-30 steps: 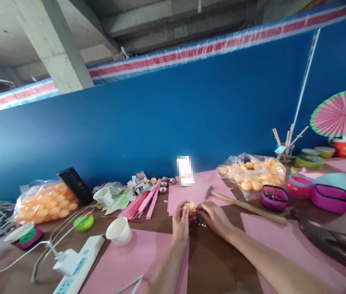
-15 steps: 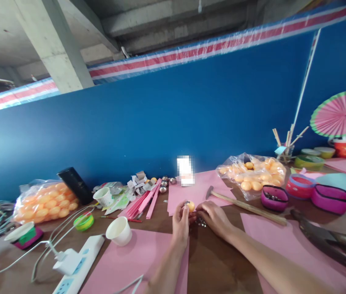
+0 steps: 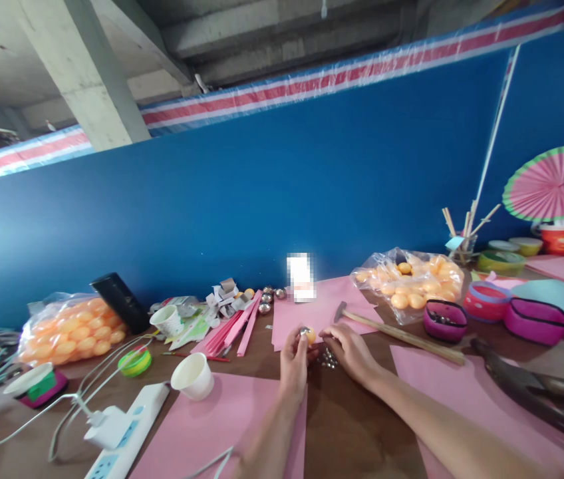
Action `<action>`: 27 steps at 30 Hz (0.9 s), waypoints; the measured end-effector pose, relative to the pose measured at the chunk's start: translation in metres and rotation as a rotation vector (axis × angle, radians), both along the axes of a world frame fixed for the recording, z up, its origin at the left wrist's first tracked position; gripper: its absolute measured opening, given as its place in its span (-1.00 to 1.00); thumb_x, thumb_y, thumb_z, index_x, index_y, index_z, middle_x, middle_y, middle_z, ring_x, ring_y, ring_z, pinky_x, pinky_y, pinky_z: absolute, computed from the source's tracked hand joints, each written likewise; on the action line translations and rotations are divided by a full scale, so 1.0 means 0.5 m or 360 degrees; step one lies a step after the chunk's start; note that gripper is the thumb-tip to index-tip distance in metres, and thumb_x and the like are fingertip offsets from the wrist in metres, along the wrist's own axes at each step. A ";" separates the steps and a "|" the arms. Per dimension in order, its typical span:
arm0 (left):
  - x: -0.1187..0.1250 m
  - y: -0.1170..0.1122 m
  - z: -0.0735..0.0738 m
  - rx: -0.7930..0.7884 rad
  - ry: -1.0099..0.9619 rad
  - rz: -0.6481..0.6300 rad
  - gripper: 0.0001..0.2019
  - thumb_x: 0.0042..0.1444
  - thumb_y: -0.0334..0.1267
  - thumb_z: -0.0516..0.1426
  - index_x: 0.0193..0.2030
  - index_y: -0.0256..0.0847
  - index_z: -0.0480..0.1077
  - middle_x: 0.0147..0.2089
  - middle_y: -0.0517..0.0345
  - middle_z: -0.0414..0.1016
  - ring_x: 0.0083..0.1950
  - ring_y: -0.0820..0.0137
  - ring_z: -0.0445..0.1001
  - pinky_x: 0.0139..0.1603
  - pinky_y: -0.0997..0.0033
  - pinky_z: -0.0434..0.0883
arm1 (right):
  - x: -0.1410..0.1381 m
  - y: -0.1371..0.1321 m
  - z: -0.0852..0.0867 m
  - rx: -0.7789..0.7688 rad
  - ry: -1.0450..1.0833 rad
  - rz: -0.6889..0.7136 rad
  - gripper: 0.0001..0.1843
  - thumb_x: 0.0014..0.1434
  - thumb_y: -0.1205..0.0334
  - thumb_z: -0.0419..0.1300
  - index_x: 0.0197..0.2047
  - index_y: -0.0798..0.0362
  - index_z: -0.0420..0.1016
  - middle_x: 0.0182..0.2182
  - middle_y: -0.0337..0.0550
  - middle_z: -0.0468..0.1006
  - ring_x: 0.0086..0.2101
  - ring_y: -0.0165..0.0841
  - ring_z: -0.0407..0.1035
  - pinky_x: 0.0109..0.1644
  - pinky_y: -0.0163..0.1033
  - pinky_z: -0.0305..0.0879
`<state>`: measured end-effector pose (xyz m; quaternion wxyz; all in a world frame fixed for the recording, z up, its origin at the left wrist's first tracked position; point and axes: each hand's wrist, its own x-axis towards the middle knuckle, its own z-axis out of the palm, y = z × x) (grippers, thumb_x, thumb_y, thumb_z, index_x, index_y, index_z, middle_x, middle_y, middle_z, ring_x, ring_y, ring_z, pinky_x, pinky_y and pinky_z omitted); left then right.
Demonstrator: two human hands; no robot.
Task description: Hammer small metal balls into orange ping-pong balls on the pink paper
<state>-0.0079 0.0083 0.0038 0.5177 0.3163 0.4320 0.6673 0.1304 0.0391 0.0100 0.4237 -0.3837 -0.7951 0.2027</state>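
Observation:
My left hand pinches a small orange ball with a shiny metal piece on its top left, held just above the brown table. Right beside it my right hand rests on the table with fingers curled toward the ball; what its fingertips grip is hidden. A little pile of small metal bits lies between the two hands. A wooden-handled hammer lies just beyond my right hand, across a pink paper sheet.
Bags of orange balls sit at the left and back right. White paper cups, a power strip, pink strips, magenta tins, metal tongs and a pink paper fan crowd the table.
Almost nothing: the view has shifted slightly, and both hands stay together at the orange ball.

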 end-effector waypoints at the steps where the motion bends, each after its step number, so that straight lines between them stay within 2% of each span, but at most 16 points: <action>1: 0.000 0.001 -0.001 0.0001 -0.0011 -0.0009 -0.53 -0.12 -0.13 0.21 -0.03 -0.18 0.32 -0.22 0.07 0.44 -0.35 0.46 0.46 -0.27 0.41 0.44 | -0.001 0.002 0.000 -0.0026 0.0069 -0.0009 -0.79 0.15 0.27 -0.04 -0.26 0.04 0.41 -0.32 -0.12 0.48 -0.27 -0.31 0.33 -0.17 -0.21 0.25; 7: -0.001 -0.004 0.000 0.0017 0.0037 -0.0104 -0.52 -0.11 -0.18 0.22 0.00 -0.19 0.31 -0.19 0.06 0.44 -0.27 0.44 0.46 -0.17 0.39 0.42 | -0.005 0.005 0.014 -0.0277 0.0407 0.0010 -0.83 0.11 0.21 0.02 -0.31 0.07 0.39 -0.35 -0.14 0.49 -0.33 -0.35 0.37 -0.21 -0.26 0.29; 11: 0.000 -0.010 0.009 0.0038 0.0104 -0.0138 -0.50 -0.14 -0.15 0.22 0.00 -0.19 0.31 -0.16 0.02 0.45 -0.27 0.38 0.48 -0.18 0.33 0.43 | -0.007 0.004 0.018 -0.0395 0.0471 0.0157 -0.81 0.11 0.17 0.02 -0.31 0.07 0.39 -0.37 -0.16 0.49 -0.36 -0.38 0.36 -0.24 -0.28 0.30; 18: 0.001 -0.008 0.010 0.0068 0.0170 -0.0139 -0.52 -0.17 -0.14 0.23 -0.05 -0.22 0.34 -0.13 -0.03 0.46 -0.20 0.29 0.48 -0.18 0.29 0.43 | -0.010 0.008 0.011 -0.0450 0.0587 0.0321 -0.83 0.08 0.18 0.06 -0.35 0.08 0.39 -0.30 -0.15 0.46 -0.31 -0.39 0.36 -0.20 -0.27 0.30; 27: -0.004 -0.003 0.000 0.0100 0.0250 -0.0138 -0.53 -0.12 -0.15 0.21 -0.03 -0.22 0.31 -0.09 -0.06 0.44 -0.12 0.26 0.45 -0.14 0.28 0.41 | -0.009 0.007 0.012 -0.0526 0.0585 0.0290 -0.81 0.08 0.15 0.07 -0.38 0.09 0.38 -0.29 -0.12 0.46 -0.29 -0.37 0.37 -0.17 -0.25 0.31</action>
